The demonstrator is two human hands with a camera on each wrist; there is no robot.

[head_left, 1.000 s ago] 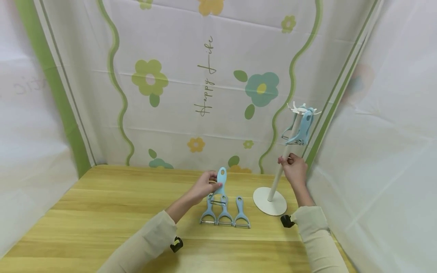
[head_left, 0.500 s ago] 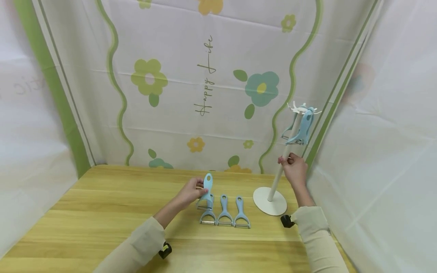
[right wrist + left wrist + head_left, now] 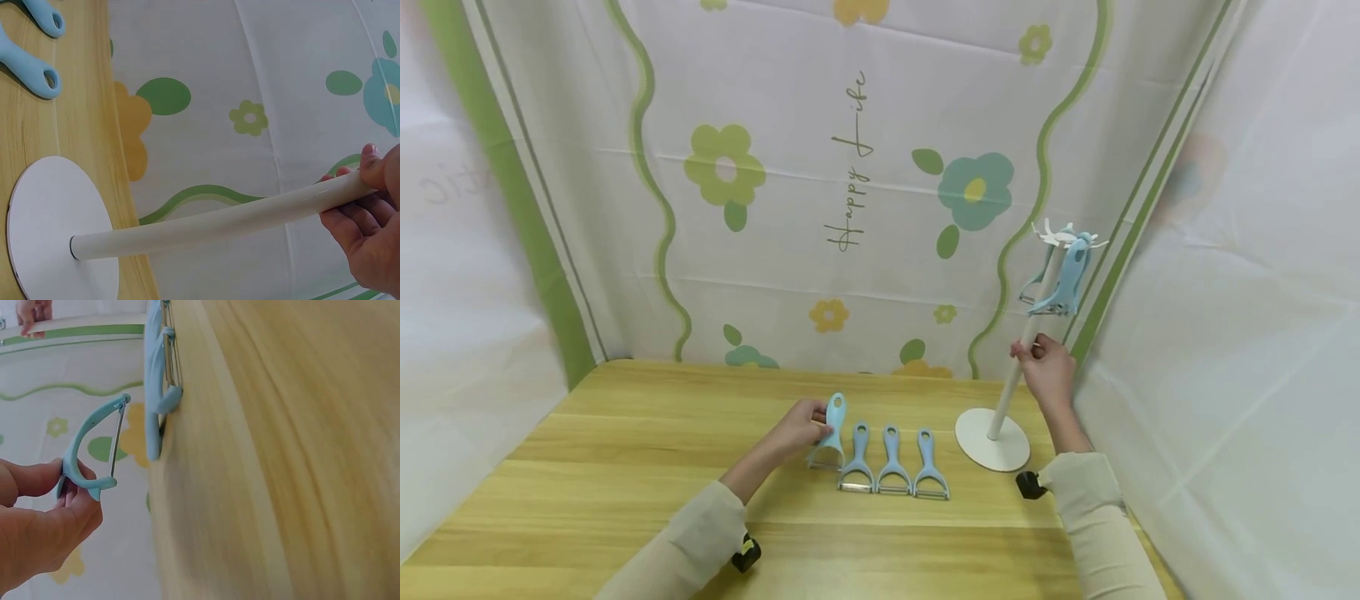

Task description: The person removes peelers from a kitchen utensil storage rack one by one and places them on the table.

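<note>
While pinching unplaced peeler in left grip and stand in right grip, record three peelers laid on counter, more peelers apparently left hanging.

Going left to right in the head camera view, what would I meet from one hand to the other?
Left hand, held peeler, leftmost lying peeler, middle lying peeler, rightmost lying peeler, white stand base, right hand.

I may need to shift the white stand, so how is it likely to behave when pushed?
Pushed near the top, the white stand would probably tip: it is tall and slim, with peelers hanging up there. Pushed low, it seems likelier to slide, given its broad, flat base. The pole looks stiff, since it runs straight in the head view.
</note>
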